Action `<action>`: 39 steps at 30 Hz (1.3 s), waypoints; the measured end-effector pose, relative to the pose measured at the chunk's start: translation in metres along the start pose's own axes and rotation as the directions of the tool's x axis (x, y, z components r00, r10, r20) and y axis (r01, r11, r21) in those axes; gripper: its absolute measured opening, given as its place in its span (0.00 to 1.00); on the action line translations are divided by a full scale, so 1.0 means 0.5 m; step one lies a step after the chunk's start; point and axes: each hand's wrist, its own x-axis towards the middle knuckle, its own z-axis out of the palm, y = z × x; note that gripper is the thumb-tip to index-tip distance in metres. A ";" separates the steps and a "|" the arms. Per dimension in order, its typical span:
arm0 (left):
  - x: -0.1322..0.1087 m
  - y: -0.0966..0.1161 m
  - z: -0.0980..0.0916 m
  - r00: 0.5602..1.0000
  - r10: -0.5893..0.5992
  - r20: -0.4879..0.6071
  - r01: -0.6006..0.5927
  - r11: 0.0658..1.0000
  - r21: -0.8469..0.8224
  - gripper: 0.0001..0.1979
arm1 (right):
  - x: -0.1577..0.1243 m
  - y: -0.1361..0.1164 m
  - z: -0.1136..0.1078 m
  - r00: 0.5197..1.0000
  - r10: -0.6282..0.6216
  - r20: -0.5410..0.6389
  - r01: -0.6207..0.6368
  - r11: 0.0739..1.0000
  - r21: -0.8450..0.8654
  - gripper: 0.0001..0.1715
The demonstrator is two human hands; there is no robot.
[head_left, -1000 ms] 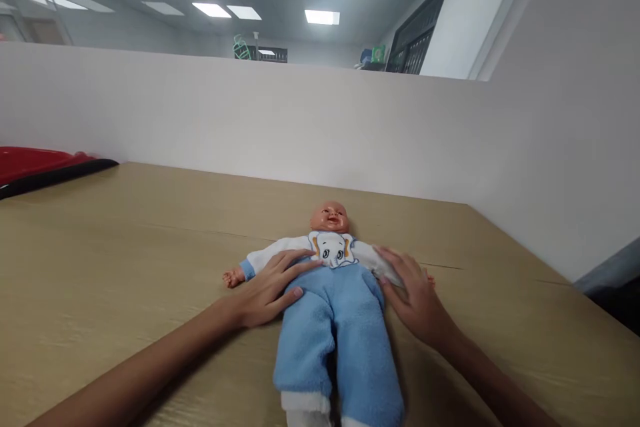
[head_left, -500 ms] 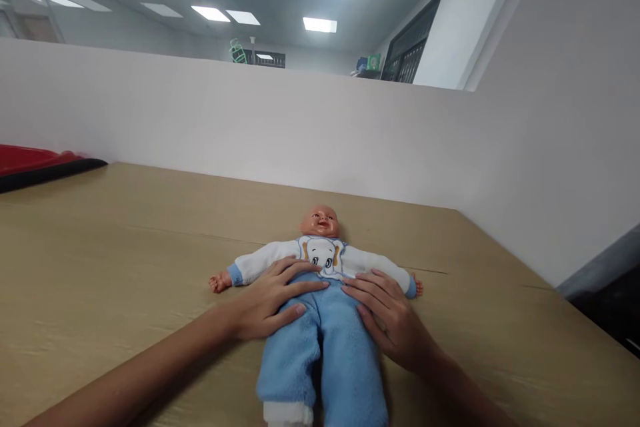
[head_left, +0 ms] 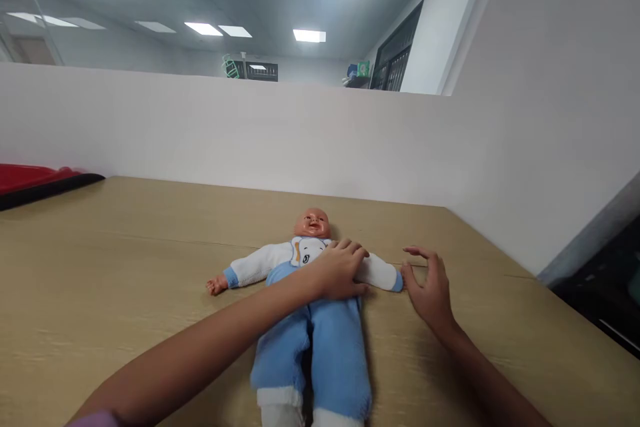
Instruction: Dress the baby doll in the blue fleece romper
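Note:
A baby doll [head_left: 305,320] in a white elephant top and blue fleece trousers lies face up on the wooden table [head_left: 125,247], head towards the far partition. My left hand [head_left: 339,269] reaches across its chest and rests near the doll's right-side shoulder, fingers curled on the white sleeve. My right hand [head_left: 429,287] sits at the end of that sleeve, thumb and fingers closed around the doll's hidden small hand. The doll's other arm lies stretched out to the left, untouched.
A white partition wall [head_left: 250,127] runs along the table's far edge and right side. A red and black object [head_left: 35,180] lies at the far left of the table. A dark object [head_left: 605,287] shows at the right edge.
My left hand slid from the doll's waist across its chest to the right-side shoulder. My right hand moved off the waist, out to the doll's sleeve end.

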 end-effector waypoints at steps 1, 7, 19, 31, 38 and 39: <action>0.032 0.007 0.014 0.996 -0.015 0.086 0.010 0.998 0.068 0.32 | -0.002 0.003 0.004 0.994 0.091 -0.058 -0.089 0.995 0.045 0.13; 0.128 0.021 0.066 0.982 -0.112 0.151 0.094 0.988 0.119 0.23 | -0.012 0.008 0.026 0.917 0.344 -0.202 -0.297 0.927 0.229 0.14; 0.077 -0.031 -0.073 0.872 -0.324 -0.367 0.115 0.864 -0.490 0.22 | -0.035 -0.022 0.046 0.869 0.463 -0.176 -0.365 0.838 0.405 0.10; -0.037 -0.109 -0.114 0.736 -0.670 -0.093 -0.239 -0.129 -0.962 0.18 | -0.069 -0.131 0.061 0.905 0.339 0.257 -0.423 0.775 0.470 0.15; -0.087 -0.177 -0.113 0.601 -0.792 -0.110 -0.506 -0.270 -0.819 0.11 | -0.064 -0.290 0.070 0.876 0.106 0.470 -0.377 0.757 0.533 0.11; -0.092 -0.185 -0.112 0.580 -0.805 -0.122 -0.531 -0.260 -0.807 0.10 | -0.055 -0.318 0.075 0.880 0.064 0.471 -0.353 0.752 0.557 0.12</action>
